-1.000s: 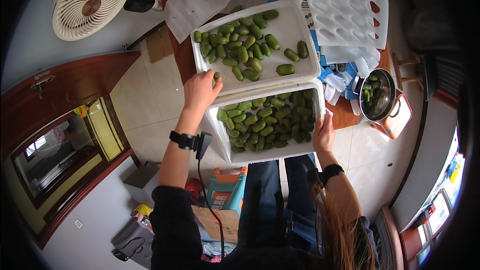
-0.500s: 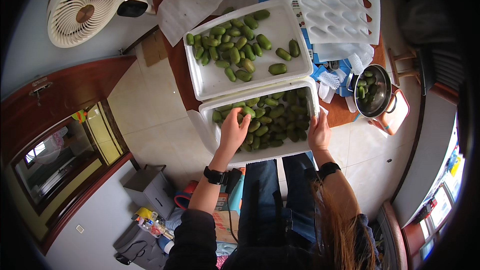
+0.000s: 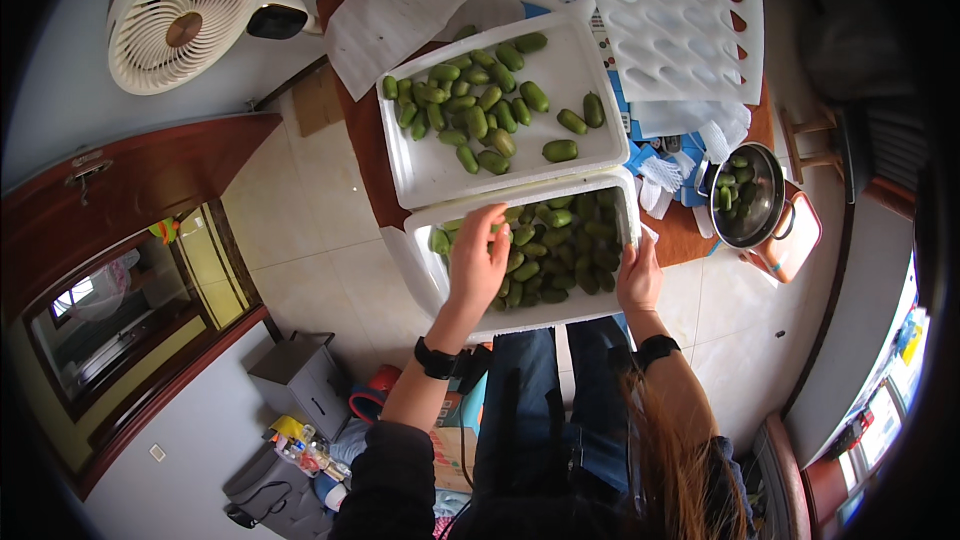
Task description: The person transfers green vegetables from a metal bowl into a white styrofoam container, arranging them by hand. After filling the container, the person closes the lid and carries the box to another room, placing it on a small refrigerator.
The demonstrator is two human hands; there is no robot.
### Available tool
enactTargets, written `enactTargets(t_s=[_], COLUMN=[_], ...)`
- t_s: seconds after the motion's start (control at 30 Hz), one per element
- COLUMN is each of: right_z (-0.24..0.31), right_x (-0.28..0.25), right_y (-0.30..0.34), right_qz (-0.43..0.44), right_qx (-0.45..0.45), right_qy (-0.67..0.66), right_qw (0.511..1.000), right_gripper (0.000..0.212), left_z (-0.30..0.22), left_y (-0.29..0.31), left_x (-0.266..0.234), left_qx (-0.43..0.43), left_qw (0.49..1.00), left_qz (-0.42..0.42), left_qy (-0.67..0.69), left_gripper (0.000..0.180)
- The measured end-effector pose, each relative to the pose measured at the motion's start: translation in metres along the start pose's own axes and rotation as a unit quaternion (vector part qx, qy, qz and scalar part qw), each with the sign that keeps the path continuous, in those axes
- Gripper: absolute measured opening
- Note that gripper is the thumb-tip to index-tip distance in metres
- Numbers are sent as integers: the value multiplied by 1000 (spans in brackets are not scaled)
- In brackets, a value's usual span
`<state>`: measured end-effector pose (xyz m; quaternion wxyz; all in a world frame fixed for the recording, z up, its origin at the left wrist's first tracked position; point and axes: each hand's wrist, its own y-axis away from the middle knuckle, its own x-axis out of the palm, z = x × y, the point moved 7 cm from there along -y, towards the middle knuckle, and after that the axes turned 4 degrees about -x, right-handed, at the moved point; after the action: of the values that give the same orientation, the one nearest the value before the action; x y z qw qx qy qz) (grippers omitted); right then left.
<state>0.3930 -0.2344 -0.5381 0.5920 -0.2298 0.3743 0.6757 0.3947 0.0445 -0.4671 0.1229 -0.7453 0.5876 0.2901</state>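
A deep white foam box (image 3: 418, 270) is in front of me, filled with stubby green cucumber-like fruits (image 3: 560, 258). Over its left part is my left hand (image 3: 480, 255), fingers raised and apart, with no fruit visible in it. My right hand (image 3: 639, 275) grips the box's right wall, thumb up along the rim. Directly behind, a shallow white foam tray (image 3: 415, 172) holds more of the same fruits (image 3: 480, 105), mostly toward its left and middle, with a few lying apart at the right.
Perforated white foam sheets (image 3: 690, 30) and thin white sheets (image 3: 395, 15) lie at the back of the brown-covered table. White foam netting (image 3: 660, 168) lies right of the tray. A metal pot (image 3: 745, 225) with green fruits stands farther right. A fan (image 3: 185, 25) is at upper left.
My left hand has risen slightly from among the fruits, its fingers spreading; the green fruit seen at its fingertips no longer shows there. My right hand stays on the box wall.
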Motion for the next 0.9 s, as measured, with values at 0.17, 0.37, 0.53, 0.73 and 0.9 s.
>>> enactTargets(t_s=[0.17,0.37,0.53,0.73,0.9], right_z=[0,1,-2,-3,-6], right_x=[1,-2,0,0,2], right_y=[0,1,1,2,2], right_qz=[-7,-13,-1,-8,25], right_qx=[-2,-8,4,1,23], right_qy=[8,4,14,10,23], right_qw=[1000,1000,1000,1000,999], right_gripper=[39,38,38,38,40], left_z=[10,24,28,41,53], left_y=[-77,-109,-99,-100,-107], left_x=[-42,-4,-1,-12,-15], left_qx=[20,9,-53,-56,-47], left_qw=[995,968,969,987,988], left_qz=[-67,3,3,-35,21], left_qy=[-77,-251,-241,-150,-146], left_gripper=[26,67,52,44,46])
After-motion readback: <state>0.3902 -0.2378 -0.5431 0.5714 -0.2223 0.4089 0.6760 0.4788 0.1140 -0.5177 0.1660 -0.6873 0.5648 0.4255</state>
